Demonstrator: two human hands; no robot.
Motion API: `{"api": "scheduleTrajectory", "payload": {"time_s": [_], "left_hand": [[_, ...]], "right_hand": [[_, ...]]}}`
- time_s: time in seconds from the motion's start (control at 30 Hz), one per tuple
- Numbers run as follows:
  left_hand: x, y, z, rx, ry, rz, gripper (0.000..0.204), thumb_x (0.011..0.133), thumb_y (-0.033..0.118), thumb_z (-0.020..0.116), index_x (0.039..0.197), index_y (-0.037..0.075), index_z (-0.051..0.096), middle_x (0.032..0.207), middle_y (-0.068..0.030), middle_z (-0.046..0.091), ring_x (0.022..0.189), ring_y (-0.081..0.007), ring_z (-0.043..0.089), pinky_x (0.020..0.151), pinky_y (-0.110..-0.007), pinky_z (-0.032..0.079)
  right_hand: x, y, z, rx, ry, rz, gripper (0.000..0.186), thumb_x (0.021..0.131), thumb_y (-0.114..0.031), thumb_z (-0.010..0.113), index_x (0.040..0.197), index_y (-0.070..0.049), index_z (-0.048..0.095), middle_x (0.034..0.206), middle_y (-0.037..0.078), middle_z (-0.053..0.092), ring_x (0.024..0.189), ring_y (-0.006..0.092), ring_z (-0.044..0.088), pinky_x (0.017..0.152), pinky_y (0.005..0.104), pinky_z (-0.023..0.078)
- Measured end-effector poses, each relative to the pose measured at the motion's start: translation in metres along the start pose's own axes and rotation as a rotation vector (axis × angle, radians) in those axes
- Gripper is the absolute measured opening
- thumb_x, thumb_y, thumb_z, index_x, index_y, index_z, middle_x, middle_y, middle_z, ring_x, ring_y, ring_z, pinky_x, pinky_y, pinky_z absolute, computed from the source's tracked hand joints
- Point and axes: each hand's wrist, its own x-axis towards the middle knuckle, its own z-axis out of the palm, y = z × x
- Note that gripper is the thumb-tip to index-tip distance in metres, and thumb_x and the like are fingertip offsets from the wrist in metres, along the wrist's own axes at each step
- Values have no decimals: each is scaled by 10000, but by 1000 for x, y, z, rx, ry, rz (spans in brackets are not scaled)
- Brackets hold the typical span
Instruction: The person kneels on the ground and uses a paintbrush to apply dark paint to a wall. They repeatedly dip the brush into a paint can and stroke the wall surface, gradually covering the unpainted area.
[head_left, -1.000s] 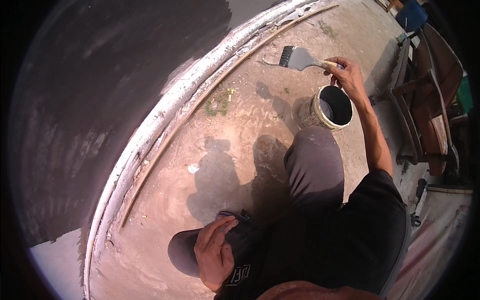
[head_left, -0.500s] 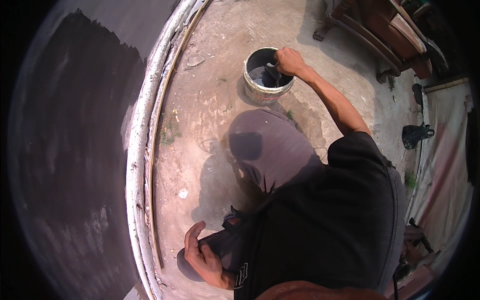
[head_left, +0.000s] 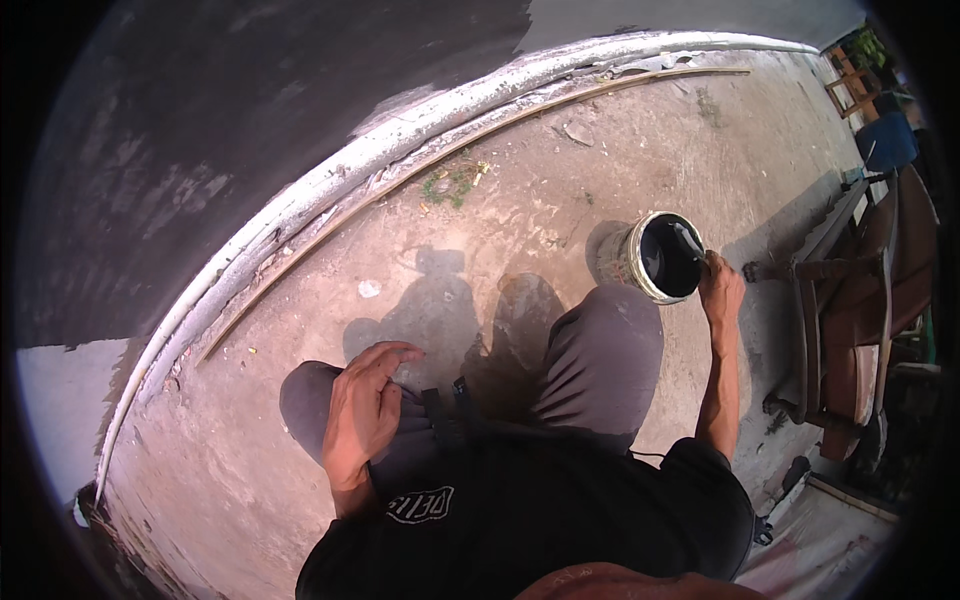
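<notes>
My right hand (head_left: pixel 721 287) is closed at the near right rim of a paint bucket (head_left: pixel 637 258), gripping what looks like a paintbrush (head_left: pixel 687 240). The brush's grey, paint-coated part is inside the bucket, and its handle is hidden by my fingers. Dark grey paint (head_left: pixel 660 262) shows in the bucket, whose outside is pale and smeared. My left hand (head_left: pixel 362 408) is over my left knee, fingers loosely stretched and apart, with nothing in it. My right knee (head_left: pixel 608 345) is bent close beside the bucket.
A wall (head_left: pixel 230 130) with dark grey paint and lighter patches runs along the left and far side. At its foot lie a white-splashed ledge (head_left: pixel 330 190) and a thin wooden strip (head_left: pixel 440 155). Brown wooden furniture (head_left: pixel 850 300) stands at right on the concrete floor (head_left: pixel 480 240).
My view has turned, so the wall now stretches across the top and the bucket appears farther right. My right hand stays at the bucket with the brush; my left hand remains by my knee.
</notes>
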Motion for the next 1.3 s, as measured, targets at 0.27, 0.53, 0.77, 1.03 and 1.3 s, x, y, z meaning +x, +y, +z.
{"api": "scheduleTrajectory", "payload": {"time_s": [0.27, 0.53, 0.77, 1.03, 1.3], "left_hand": [[-10, -17, 14, 9, 103, 177, 400, 707, -111, 505, 1059, 8, 655, 1090, -156, 673, 996, -388, 638, 838, -437, 522], [-20, -13, 5, 21, 81, 153, 382, 723, -92, 527, 1063, 25, 658, 1103, -151, 663, 1026, -388, 621, 876, -454, 513], [-11, 3, 1, -35, -3, 61, 447, 714, -133, 442, 1073, -23, 683, 1133, -150, 685, 884, -308, 655, 776, -362, 512], [-14, 4, 11, 49, 18, 101, 483, 689, -137, 382, 1057, -59, 684, 1101, -166, 698, 839, -232, 663, 703, -296, 484], [-14, -2, 14, 100, 27, 212, 492, 679, -96, 380, 1064, -44, 682, 1073, -183, 699, 986, -309, 685, 844, -333, 505]], "right_hand": [[-11, 23, 2, 368, -235, 104, 223, 892, -164, 690, 1018, 18, 716, 734, 155, 707, 606, 251, 670, 576, 368, 504], [0, 21, 14, 763, -432, 416, 306, 861, -193, 756, 1025, 63, 722, 753, 102, 717, 639, 128, 630, 599, 265, 478], [3, 9, -5, 70, -42, 30, 212, 866, -134, 682, 1064, -78, 732, 945, 164, 726, 816, 379, 700, 676, 415, 549], [-17, 15, 12, -54, -2, 15, 168, 878, -75, 634, 1043, -60, 664, 877, 149, 663, 789, 357, 679, 643, 450, 538], [-9, -14, -34, 288, -145, 333, 190, 713, -85, 670, 858, 23, 728, 747, 227, 679, 730, 363, 688, 654, 434, 527]]}}
